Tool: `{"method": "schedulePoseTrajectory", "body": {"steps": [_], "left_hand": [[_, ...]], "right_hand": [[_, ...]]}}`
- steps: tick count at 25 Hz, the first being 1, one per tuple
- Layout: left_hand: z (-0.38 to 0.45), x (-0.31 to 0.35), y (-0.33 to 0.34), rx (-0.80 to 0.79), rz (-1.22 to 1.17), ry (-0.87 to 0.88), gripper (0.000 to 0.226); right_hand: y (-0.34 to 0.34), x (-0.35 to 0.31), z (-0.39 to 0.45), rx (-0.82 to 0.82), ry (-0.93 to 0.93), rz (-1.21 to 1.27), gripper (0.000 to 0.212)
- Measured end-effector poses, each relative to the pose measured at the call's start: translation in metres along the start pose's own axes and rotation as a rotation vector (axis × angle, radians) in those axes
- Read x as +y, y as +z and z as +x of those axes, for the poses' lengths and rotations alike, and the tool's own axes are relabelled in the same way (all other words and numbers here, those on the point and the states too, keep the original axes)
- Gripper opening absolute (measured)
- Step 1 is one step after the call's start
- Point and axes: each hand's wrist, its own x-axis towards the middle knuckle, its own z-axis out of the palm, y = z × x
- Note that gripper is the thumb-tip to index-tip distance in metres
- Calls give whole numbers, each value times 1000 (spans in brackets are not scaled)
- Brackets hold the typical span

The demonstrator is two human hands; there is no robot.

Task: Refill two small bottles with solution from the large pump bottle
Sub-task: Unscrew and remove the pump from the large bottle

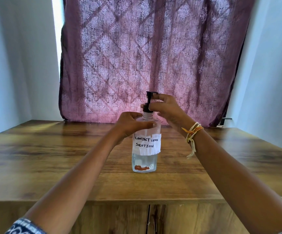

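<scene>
Patterned blue-and-white sleeve [24, 227] edges sit closest to me at the bottom corners, and from them my two bare forearms reach forward over the worktop [52, 166].

My left hand [131, 124] wraps the shoulder of the large pump bottle [144, 159], fingers curled round its upper body just above the label, thumb lying across the front. That grip is clenched on the bottle. My right hand [165, 109] is higher, fingers and thumb pinching the black pump [148, 102] at its collar and stem, with one finger near the pump head. Its grip holds the pump. A bracelet of yellow, orange and white threads [191, 134] circles my right wrist, its loose ends hanging down.

The bottle stands upright near the middle of the worktop, between my arms. It is clear plastic with clear liquid visible in the lower part. A white paper label [146, 143] on its front reads "CONTACT LENS SOLUTION" in handwritten black letters. Something reddish-brown shows through the plastic at the base; I cannot tell what it is.

The worktop is brown wood grain, with cabinet doors [147, 218] below its front edge. Behind it hangs a purple patterned curtain [145, 56], lit from behind, between pale walls [18, 65].
</scene>
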Motion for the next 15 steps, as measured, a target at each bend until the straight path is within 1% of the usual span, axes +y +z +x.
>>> {"method": "schedulePoseTrajectory", "body": {"steps": [1, 2, 4, 5, 7, 9, 11, 13, 15], "left_hand": [[0, 0, 0, -7, -1, 4, 36], [0, -1, 0, -14, -5, 9, 35], [0, -1, -1, -17, -12, 21, 28], [0, -1, -1, -14, -16, 23, 25], [-1, 0, 0, -16, -22, 22, 25], [-1, 0, -1, -21, -24, 23, 29], [-1, 0, -1, -28, -28, 31, 32], [0, -1, 0, -30, -32, 37, 33], [0, -2, 0, -16, -36, 28, 34]], "right_hand": [[1, 0, 0, -26, -12, -16, 33], [1, -1, 0, -37, -32, -53, 37], [1, -1, 0, -7, -50, -112, 53], [1, -1, 1, 16, -46, -110, 57], [-2, 0, 3, 27, -25, -66, 53], [-3, -1, 3, -20, -13, -39, 49], [-2, 1, 2, -49, -17, -73, 56], [-1, 2, 1, -19, -22, -109, 61], [-2, 2, 1, 10, -27, -103, 54]]}}
